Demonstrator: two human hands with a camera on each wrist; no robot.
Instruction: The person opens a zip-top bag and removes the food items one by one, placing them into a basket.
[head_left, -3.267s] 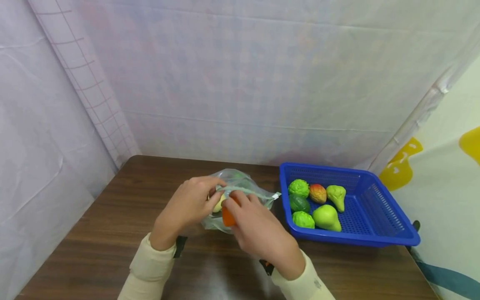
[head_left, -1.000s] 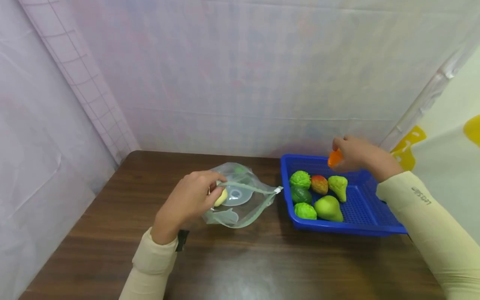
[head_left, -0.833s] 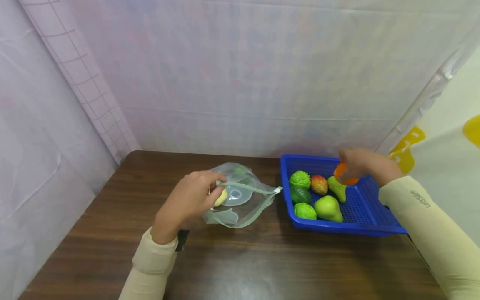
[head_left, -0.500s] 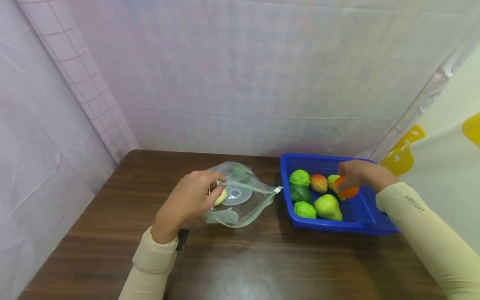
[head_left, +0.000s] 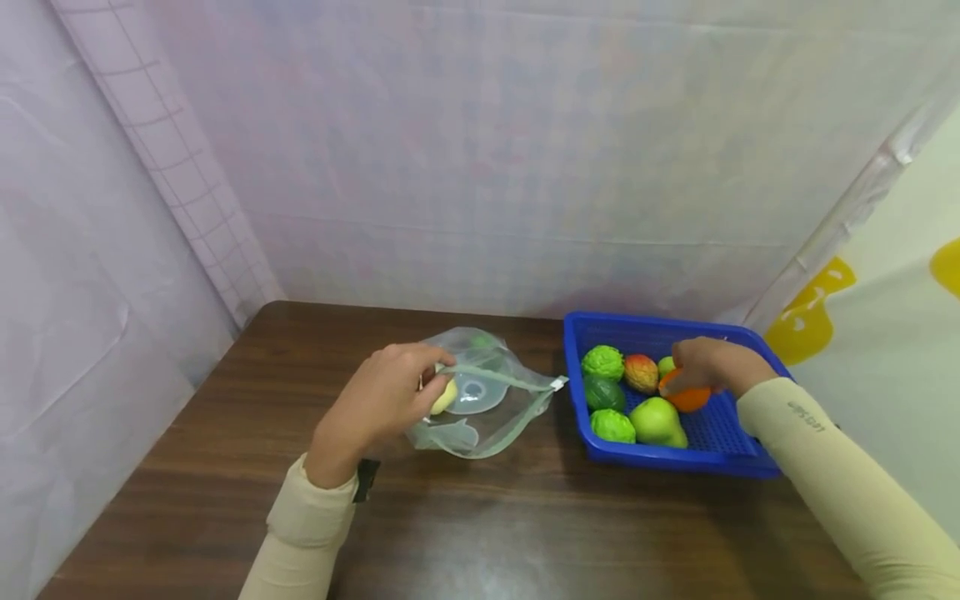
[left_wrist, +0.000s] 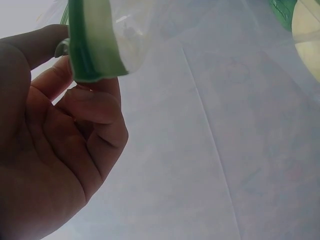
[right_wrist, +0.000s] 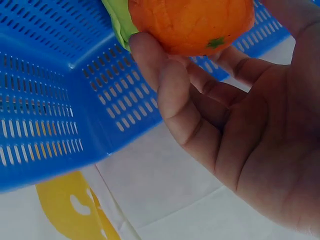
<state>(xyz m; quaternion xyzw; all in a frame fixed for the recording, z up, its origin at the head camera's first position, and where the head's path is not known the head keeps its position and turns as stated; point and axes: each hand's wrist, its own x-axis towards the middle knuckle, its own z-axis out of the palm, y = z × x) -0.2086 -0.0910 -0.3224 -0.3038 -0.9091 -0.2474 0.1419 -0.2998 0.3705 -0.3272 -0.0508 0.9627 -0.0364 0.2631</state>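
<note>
My left hand [head_left: 390,379] pinches the rim of a clear zip bag [head_left: 517,421] with a green seal strip [left_wrist: 97,40]. The bag's mouth gapes, and a white slider sits at its right corner. Inside lie a pale yellow round piece [head_left: 445,397] and something green [head_left: 483,342], blurred by the plastic. My right hand [head_left: 716,365] is inside the blue basket [head_left: 675,454], its fingers round a toy orange [head_left: 688,398]. In the right wrist view the orange [right_wrist: 195,22] shows a small green stem mark and sits beside something light green, partly hidden.
Around the orange in the basket are leafy green balls [head_left: 603,362], a dark green avocado-like piece [head_left: 603,392], a red-orange mango-like fruit [head_left: 641,372] and a green pear [head_left: 654,419]. A brown wooden table [head_left: 480,533] lies beneath, with a sheet-covered wall [head_left: 480,167] behind.
My right hand has carried the orange from the bag to the basket, then lowered it among the fruits. My left hand has kept its grip on the bag's rim.
</note>
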